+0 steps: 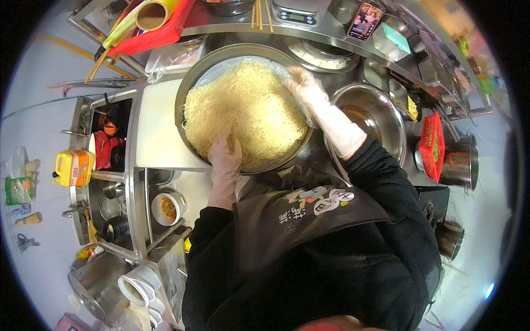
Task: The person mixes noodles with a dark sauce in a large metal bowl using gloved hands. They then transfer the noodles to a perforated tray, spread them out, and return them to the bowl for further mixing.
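Observation:
A wide round metal basin (181,120) is in front of me, heaped with thin pale-yellow noodles (248,107). Pale lining (213,74) shows along its far inner side. My left hand (225,153), in a clear plastic glove, is at the near left of the heap. Its thumb and fingers are apart, with the fingertips partly hidden among the noodles. At the basin's right rim is my right hand (300,82), also in a clear glove. Its fingers are bent and blurred, so I cannot tell whether they grip the rim or the lining.
A white cutting board (159,124) lies left of the basin, partly under it. To the right stands a steel bowl (395,124). A raised shelf at the back holds a red basket (153,45), a digital scale (296,16) and a phone (366,18).

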The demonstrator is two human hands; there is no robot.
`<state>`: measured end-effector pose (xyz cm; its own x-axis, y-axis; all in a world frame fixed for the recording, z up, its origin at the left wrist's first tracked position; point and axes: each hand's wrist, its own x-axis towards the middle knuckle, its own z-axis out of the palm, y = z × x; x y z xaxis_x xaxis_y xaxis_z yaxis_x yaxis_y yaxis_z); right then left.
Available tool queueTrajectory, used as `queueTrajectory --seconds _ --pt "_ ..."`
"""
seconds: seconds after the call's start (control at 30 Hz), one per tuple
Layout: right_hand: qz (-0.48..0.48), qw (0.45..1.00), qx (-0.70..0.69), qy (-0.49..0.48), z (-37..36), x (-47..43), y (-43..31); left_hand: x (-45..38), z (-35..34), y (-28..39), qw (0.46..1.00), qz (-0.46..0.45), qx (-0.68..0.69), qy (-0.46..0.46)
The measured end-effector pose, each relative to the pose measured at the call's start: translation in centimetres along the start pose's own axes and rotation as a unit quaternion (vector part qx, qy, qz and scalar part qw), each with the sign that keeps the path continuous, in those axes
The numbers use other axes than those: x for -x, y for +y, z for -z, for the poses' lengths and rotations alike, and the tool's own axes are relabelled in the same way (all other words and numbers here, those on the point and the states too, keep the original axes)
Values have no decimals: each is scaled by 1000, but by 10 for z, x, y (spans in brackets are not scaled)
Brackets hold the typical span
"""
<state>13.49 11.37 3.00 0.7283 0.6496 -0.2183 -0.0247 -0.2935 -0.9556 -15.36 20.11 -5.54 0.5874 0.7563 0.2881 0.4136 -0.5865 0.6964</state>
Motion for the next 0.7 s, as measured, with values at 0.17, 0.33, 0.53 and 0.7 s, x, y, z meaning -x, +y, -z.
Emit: queueTrajectory --seconds 0.17,0.33,0.53,0.7 --pt "50 914 387 -113 -37 21 107 2 -2 -2 1000 -9 -15 12" --pt "-76 971 208 -96 -48 22 89 0 -3 -4 999 -1 -33 -26" --pt "64 972 -130 -185 3 39 -67 5 -5 -4 997 -19 -72 -22" --pt "161 955 -168 -184 1 53 -94 4 -8 -4 999 -6 -44 -14"
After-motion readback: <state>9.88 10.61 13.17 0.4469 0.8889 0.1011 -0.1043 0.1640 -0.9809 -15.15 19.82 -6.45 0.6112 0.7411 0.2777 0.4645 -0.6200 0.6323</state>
